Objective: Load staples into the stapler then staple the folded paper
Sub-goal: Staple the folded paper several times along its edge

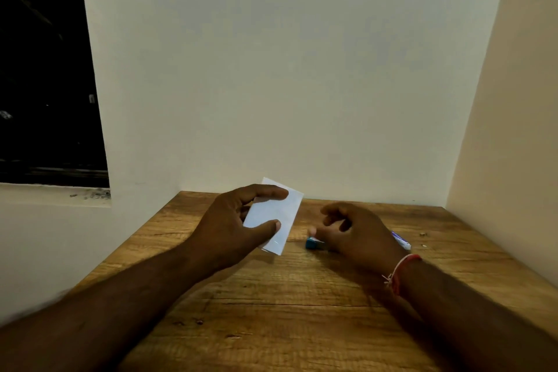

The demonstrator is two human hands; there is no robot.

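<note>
Head camera view, looking down at a wooden table (302, 326) pushed into a corner of pale walls, with a dark window (45, 69) at the upper left. The left hand (232, 229) holds a folded white paper (282, 214) lifted near the table's far edge; its grip is closed on the paper, thumb on the front face and fingers curled over the upper edge, and the lower corner of the paper hangs close to the wood, though whether it touches cannot be told. The right hand (356, 229) hovers low over the table just to the right of the paper, its grip loosely open with the fingers curled and empty, and a red thread band (398, 273) circles its wrist. Directly under that hand lies a small blue stapler (314, 243), mostly hidden, only its near end showing; whether the hand touches it cannot be told. Behind the hand, toward the table's right edge, a small white and purple box (403, 241) peeks out, probably the staple box. A few tiny specks, possibly loose staples, lie further right. Whether the stapler is already loaded cannot be seen. Judging by the paper already being in hand, loading is likely finished and the stapling itself remains: pick up the stapler, slide the paper into it, and press.
</note>
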